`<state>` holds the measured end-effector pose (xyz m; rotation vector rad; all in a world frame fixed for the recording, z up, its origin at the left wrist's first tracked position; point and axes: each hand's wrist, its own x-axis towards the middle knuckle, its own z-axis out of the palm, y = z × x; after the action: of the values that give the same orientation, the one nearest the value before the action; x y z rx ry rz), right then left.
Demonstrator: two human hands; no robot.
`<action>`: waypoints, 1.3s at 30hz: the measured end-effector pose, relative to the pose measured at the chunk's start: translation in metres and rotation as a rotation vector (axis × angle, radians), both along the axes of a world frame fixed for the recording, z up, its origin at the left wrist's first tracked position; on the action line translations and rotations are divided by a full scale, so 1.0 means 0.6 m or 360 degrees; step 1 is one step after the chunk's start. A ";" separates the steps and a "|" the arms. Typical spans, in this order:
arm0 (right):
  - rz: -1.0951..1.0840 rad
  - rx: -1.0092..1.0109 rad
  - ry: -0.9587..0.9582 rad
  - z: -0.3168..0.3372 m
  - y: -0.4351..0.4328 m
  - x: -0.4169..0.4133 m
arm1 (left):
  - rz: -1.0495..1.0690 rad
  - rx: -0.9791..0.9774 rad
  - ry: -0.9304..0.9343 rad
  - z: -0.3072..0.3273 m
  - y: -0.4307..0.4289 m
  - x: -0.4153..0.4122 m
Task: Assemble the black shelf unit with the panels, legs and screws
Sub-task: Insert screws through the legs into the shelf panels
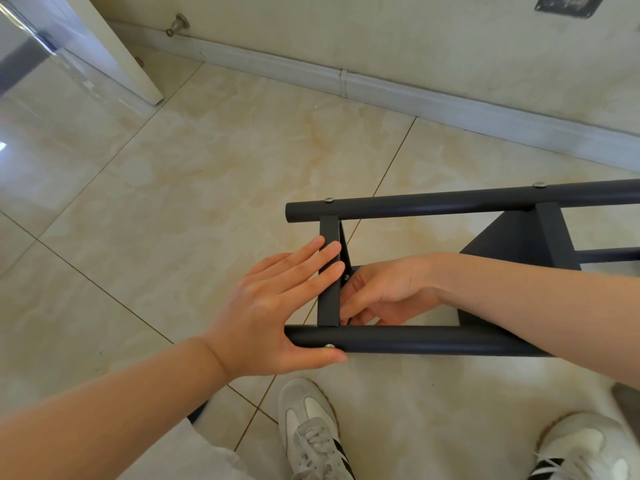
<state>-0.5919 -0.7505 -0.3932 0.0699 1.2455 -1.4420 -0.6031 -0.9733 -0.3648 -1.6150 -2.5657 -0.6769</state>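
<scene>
The shelf unit (pixel 450 271) looks mostly assembled, legs screwed on; left hand (pixel 277 306) spread flat bracing an end panel (pixel 329 271), right hand (pixel 377 296) pinching a screw (pixel 346 277)

Shelf unit (pixel 485 268) runs off the right edge, so its far end and total panel count are unknown. Right hand (pixel 381 292) reaches inside the frame; its fingertips sit behind the end panel (pixel 329 271) and the near leg (pixel 415 339), so can't tell what they're pinching or touching. Small screw (pixel 346 277) next to them is too small to tell if seated. Left hand (pixel 277 306) covers the lower-left corner joint. Right forearm hides part of the second panel (pixel 512 240). Both shoes (pixel 311 431) clipped by the bottom edge.
</scene>
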 end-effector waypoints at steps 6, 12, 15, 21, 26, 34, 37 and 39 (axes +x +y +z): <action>0.0068 0.0038 0.0059 0.015 -0.002 0.001 | -0.0013 0.0004 -0.0013 -0.001 0.000 -0.001; -0.0127 0.0192 0.0298 0.037 0.010 0.014 | 0.0064 -0.0107 -0.0160 0.006 0.012 -0.006; -0.0116 0.0286 0.0393 0.057 0.029 0.016 | 0.0206 -0.0182 -0.0324 0.011 0.021 -0.001; 0.0022 0.0524 0.0656 0.123 0.063 0.030 | 0.0942 0.0472 -0.1285 0.004 0.045 0.056; 0.0168 0.0950 0.1054 0.159 0.066 0.048 | 0.1267 0.0886 -0.2116 0.006 0.102 0.110; 0.0536 0.1434 0.1431 0.183 0.061 0.076 | 0.1329 0.1073 -0.2284 0.019 0.146 0.106; 0.0630 0.1502 0.1493 0.187 0.064 0.083 | 0.1447 0.1028 -0.2322 0.024 0.142 0.105; 0.0663 0.1519 0.1538 0.186 0.064 0.086 | 0.1485 0.1073 -0.2380 0.035 0.144 0.105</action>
<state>-0.5401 -0.7120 -0.2816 -0.2621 2.4766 -0.3616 -0.5400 -0.8871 -0.3438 0.6597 -2.4809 -2.6824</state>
